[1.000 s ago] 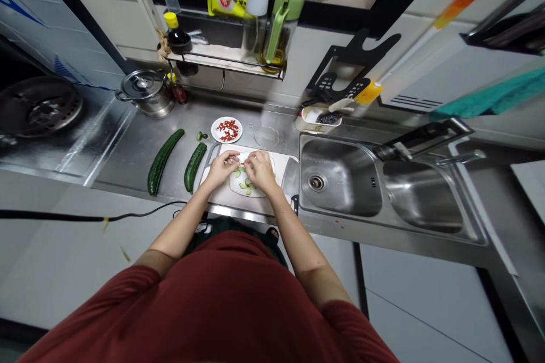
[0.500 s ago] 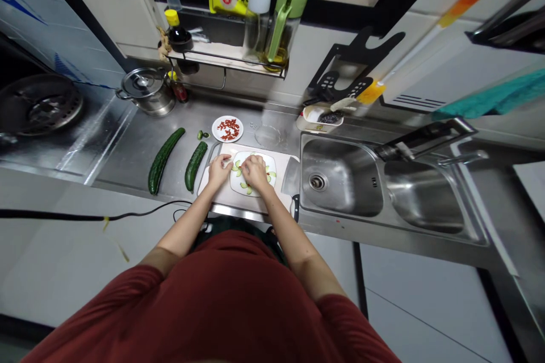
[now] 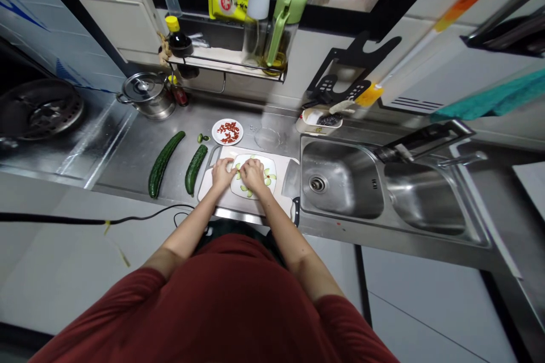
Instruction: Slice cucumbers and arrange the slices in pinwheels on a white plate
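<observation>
A white plate (image 3: 256, 161) with pale green cucumber slices (image 3: 267, 172) set around it and small red bits among them lies on the cutting board (image 3: 204, 186). My right hand (image 3: 252, 174) is over the middle of the plate, fingertips pinched down; whatever they hold is hidden. At the plate's left rim rests my left hand (image 3: 221, 174), thumb and fingers curved apart, with nothing visible in it. Behind the board is a small white dish (image 3: 216, 131) of chopped red pieces. On the board's right side lies a knife (image 3: 292, 178) with a black handle (image 3: 296, 211).
Two cucumbers (image 3: 164, 163) (image 3: 196, 169) and cut ends (image 3: 202, 138) lie left of the board. A lidded pot (image 3: 149, 96) stands farther left, near the stove burner (image 3: 42, 110). The double sink (image 3: 340, 178) is on the right. A shelf (image 3: 230, 62) with bottles hangs above.
My left hand has come slightly closer to the plate and its fingers have shifted. The right hand has moved a little left and stays pinched over the plate.
</observation>
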A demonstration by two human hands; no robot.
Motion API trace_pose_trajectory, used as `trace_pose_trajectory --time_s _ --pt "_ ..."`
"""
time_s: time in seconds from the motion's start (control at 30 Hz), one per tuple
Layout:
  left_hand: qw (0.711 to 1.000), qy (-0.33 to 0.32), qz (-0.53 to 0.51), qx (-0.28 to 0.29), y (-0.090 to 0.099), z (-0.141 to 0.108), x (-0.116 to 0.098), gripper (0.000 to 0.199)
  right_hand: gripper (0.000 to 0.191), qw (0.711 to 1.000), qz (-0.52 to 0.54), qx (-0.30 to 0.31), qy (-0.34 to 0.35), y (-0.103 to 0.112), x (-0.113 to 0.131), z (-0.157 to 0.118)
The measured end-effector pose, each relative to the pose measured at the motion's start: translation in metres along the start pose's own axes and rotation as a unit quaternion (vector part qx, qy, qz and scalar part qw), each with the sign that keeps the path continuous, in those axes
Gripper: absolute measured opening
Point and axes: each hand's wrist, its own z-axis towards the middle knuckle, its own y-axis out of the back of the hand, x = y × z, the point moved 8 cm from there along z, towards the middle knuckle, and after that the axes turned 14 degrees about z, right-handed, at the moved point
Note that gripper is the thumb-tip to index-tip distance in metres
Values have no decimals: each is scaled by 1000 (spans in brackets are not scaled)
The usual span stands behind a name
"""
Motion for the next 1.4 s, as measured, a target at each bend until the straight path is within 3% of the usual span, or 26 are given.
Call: trace_pose_trajectory --time_s 0.73,1.13,1.4 --pt "999 9 35 12 -1 -3 -2 35 24 1000 -13 11 -21 -4 0 1" --pt "999 9 35 14 -2 -2 -1 35 17 999 9 -28 -22 7 -7 -2" --pt "999 0 39 8 -4 -1 -1 37 18 999 -10 -4 -30 0 -4 1"
